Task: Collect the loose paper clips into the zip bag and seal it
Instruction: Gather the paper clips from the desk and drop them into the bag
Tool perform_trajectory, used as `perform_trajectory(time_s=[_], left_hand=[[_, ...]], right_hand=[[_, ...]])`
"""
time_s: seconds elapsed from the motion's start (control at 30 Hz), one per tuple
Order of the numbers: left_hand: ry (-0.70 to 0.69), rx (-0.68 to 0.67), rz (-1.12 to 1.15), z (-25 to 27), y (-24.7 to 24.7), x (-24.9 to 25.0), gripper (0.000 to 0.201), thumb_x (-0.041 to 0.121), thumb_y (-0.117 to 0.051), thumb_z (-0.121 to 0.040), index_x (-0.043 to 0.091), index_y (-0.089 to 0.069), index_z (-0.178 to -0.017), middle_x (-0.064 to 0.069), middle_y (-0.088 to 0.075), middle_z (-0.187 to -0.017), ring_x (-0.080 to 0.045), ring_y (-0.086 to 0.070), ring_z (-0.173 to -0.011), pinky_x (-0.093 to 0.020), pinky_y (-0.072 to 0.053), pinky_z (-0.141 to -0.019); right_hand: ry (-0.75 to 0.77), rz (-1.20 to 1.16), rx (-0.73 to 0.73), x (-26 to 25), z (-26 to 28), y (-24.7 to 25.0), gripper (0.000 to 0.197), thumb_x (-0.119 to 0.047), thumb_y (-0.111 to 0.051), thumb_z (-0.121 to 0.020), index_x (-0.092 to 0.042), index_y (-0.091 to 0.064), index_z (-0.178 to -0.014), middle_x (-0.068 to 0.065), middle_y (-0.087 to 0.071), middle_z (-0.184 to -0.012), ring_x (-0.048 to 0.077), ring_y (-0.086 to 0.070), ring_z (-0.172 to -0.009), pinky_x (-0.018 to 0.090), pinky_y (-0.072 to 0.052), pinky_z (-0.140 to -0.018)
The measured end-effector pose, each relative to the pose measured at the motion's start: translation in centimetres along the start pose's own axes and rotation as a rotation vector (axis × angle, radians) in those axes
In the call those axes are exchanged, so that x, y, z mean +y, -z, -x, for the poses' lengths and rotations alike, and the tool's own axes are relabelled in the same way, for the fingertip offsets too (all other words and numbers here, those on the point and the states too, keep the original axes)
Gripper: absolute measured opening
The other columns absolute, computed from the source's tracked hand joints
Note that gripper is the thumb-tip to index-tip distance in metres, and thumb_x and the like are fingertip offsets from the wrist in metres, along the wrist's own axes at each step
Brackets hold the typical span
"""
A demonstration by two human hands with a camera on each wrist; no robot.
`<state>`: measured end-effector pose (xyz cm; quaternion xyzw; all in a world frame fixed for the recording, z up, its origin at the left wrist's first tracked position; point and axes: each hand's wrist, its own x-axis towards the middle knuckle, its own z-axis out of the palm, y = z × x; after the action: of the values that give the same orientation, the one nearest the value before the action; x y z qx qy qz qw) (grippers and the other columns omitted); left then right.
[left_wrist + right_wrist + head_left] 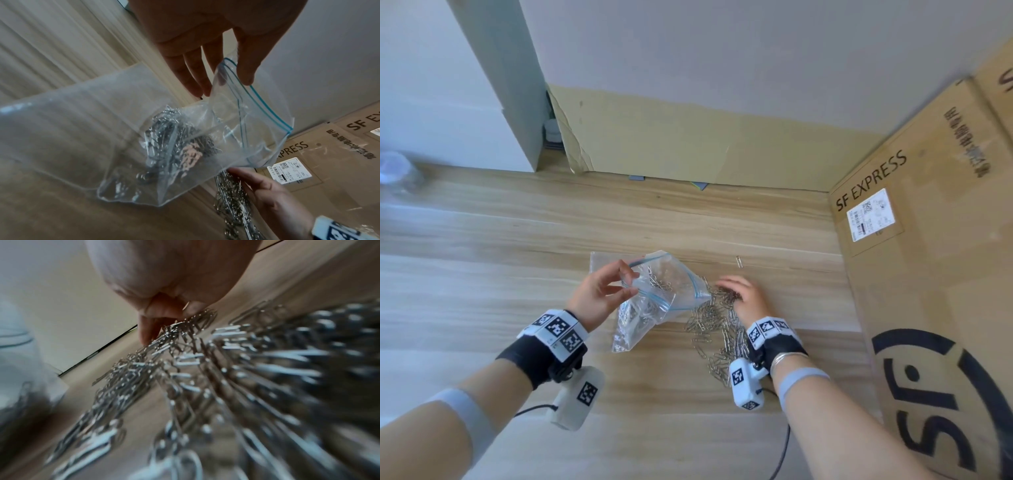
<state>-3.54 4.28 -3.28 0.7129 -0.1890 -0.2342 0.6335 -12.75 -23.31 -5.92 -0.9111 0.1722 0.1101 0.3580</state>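
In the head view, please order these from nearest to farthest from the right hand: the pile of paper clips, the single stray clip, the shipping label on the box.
1. pile of paper clips: under and beside the right hand, touching it.
2. single stray clip: alone on the table beyond the hand.
3. shipping label: on the cardboard box, far right.

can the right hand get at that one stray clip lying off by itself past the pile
Probably yes. The stray clip lies alone on bare table, just beyond the right hand, nothing between them.
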Motion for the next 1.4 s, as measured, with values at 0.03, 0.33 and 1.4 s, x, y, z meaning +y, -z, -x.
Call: perform_trajectory(time_s=[0.03, 0.33, 1.4], left_hand=[[0.001, -0.003, 0.004, 0.0, 0.0, 0.0, 0.032, -0.001, -0.06, -0.08, 0.024, -0.048, -0.064, 0.03, -0.059, -0.114, -0.012, -0.06, -0.104, -0.026, -0.053, -0.082], [0.005, 0.01, -0.005, 0.4, -0.2, -0.1, 0.034, 0.001, -0.061, -0.079, 0.029, -0.048, -0.063, 0.029, -0.061, -0.111, -0.012, -0.062, -0.1, -0.027, -0.054, -0.08], [0.014, 0.006, 0.039, 1.0, -1.7, -0.3, 0.041, -0.005, -0.057, -0.081, 0.03, -0.049, -0.061, 0.023, -0.059, -0.115, 0.0, -0.061, -0.095, -0.014, -0.05, -0.072]], right_hand=[[0.0, 0.006, 0.002, 0.1, 0.4, -0.2, 0.062, 0.019, -0.034, -0.076, -0.026, -0.063, -0.108, -0.012, -0.052, -0.124, 0.008, -0.047, -0.108, 0.031, -0.041, -0.097], [0.115, 0.172, -0.134, -4.3, -0.7, -0.5, 0.072, 0.01, -0.044, -0.077, -0.034, -0.036, -0.134, -0.007, -0.03, -0.145, 0.018, -0.021, -0.134, 0.037, -0.022, -0.113], [0.018, 0.219, 0.003, -1.7, 3.1, -2.2, 0.018, -0.013, -0.056, -0.084, -0.016, -0.062, -0.101, 0.001, -0.052, -0.108, 0.016, -0.051, -0.095, 0.031, -0.044, -0.088]])
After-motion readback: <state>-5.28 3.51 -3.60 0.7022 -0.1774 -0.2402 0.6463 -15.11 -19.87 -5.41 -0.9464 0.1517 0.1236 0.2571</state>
